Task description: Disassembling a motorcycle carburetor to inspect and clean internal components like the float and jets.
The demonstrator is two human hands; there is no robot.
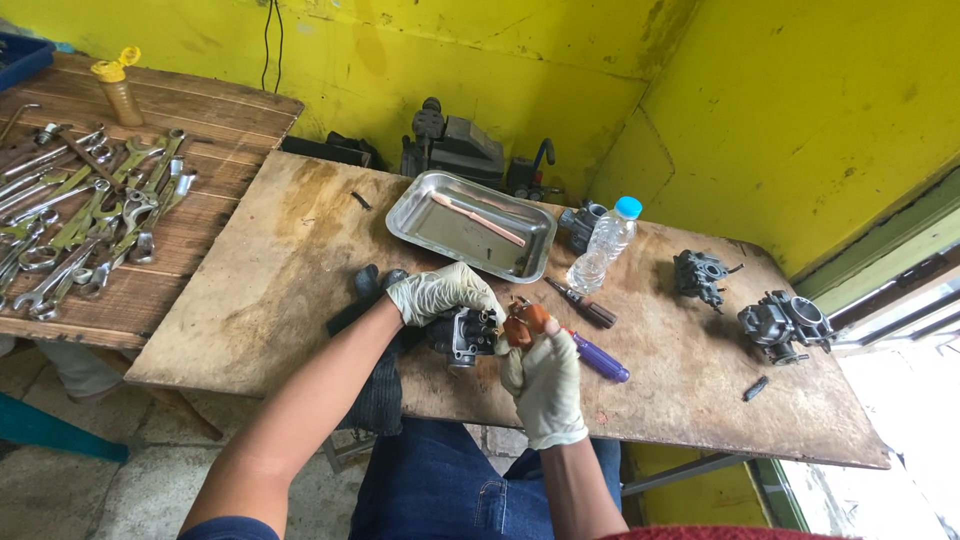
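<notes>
Both my hands wear pale work gloves over the near edge of a worn wooden board [280, 300]. My left hand [442, 292] grips a dark metal carburetor body [466, 337] and steadies it just above the board. My right hand [545, 385] pinches a small orange-brown float part [526, 322] against the right side of that body. A screwdriver with a purple handle [600, 358] lies just right of my right hand, and one with a dark brown handle [583, 304] lies behind it.
A steel tray [420, 215] holding a thin rod sits at the back centre beside a clear water bottle [603, 245]. Two more carburetors [703, 276] [783, 324] lie at the right. Several wrenches [90, 215] cover the left table, near a small yellow-capped bottle [118, 90].
</notes>
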